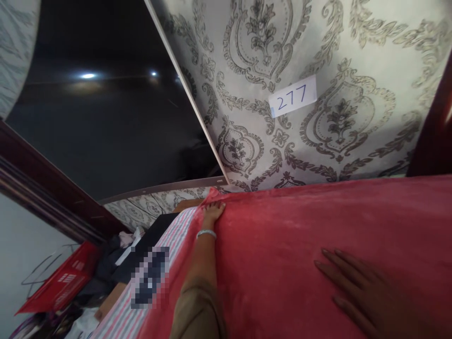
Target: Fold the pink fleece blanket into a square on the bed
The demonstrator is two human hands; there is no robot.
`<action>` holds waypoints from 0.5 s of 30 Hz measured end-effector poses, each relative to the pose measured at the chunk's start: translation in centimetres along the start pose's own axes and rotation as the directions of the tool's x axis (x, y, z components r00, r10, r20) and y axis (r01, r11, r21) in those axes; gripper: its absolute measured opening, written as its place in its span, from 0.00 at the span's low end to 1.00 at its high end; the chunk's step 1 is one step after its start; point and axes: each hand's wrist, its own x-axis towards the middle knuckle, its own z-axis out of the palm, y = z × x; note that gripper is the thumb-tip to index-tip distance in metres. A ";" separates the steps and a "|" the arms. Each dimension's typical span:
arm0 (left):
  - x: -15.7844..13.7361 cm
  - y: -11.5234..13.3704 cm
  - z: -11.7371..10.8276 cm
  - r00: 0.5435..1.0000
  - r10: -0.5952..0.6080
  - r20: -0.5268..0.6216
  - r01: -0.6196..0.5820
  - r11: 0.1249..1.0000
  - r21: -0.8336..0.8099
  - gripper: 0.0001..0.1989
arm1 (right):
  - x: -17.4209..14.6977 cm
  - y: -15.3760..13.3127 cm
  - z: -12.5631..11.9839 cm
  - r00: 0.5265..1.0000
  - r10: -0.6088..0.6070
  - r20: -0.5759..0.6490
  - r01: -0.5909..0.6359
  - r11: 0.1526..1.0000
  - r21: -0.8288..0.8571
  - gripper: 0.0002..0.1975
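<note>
A red plush blanket (275, 254) lies spread over a flat surface that runs along the wall. At its far left corner my left hand (213, 213) rests palm down, fingers stretched toward the edge, a silver bangle on the wrist. My right hand (367, 292) lies flat on the blanket at the lower right, its fingers spread; the wrist is dim and hard to make out. Left of the blanket's edge shows a striped pink, grey and white cloth (176, 235), partly covered by it. Neither hand grips anything that I can see.
A large dark television screen (120, 108) hangs on the patterned wall (243, 56). A paper marked 277 (293, 96) is stuck there. Down to the left are a red bag (63, 278), a black surface (148, 240) and clutter. A blurred dark patch (150, 280) covers part of the striped cloth.
</note>
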 end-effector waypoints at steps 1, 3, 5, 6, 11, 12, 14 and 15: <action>-0.3 0.1 -0.4 1.000 0.004 0.019 -0.004 1.000 0.000 0.24 | 0.2 -0.1 -0.1 1.000 0.004 0.008 -0.004 1.000 -0.002 0.35; -1.6 0.2 -0.9 0.999 0.022 0.037 -0.022 1.000 0.003 0.26 | 0.6 -0.4 -0.5 0.999 0.013 0.045 -0.013 1.000 0.006 0.32; -3.9 0.2 -0.8 0.998 0.045 0.047 -0.045 0.999 0.015 0.28 | 1.0 -0.6 -0.9 0.996 0.031 0.088 -0.033 0.999 0.025 0.30; -5.3 0.1 -0.7 0.997 0.050 0.057 -0.051 0.998 0.023 0.29 | 1.2 -0.7 -1.1 0.993 0.042 0.106 -0.046 0.998 0.038 0.29; -11.3 -1.1 0.2 0.996 -0.021 0.082 0.014 0.997 0.081 0.32 | 1.5 -0.1 -0.8 0.989 0.053 0.139 -0.063 0.995 0.073 0.29; -12.0 -1.3 0.3 0.996 -0.029 0.080 0.022 0.996 0.089 0.32 | 1.5 0.2 -0.6 0.990 0.041 0.135 -0.051 0.996 0.071 0.30; -13.1 -1.5 0.1 0.997 -0.033 0.073 0.026 0.995 0.094 0.32 | 1.5 0.6 0.0 0.992 0.013 0.128 -0.021 0.998 0.061 0.30; -13.7 -1.7 -0.1 0.997 -0.035 0.064 0.029 0.995 0.094 0.31 | 1.5 0.8 0.2 0.991 0.002 0.131 -0.009 0.998 0.055 0.30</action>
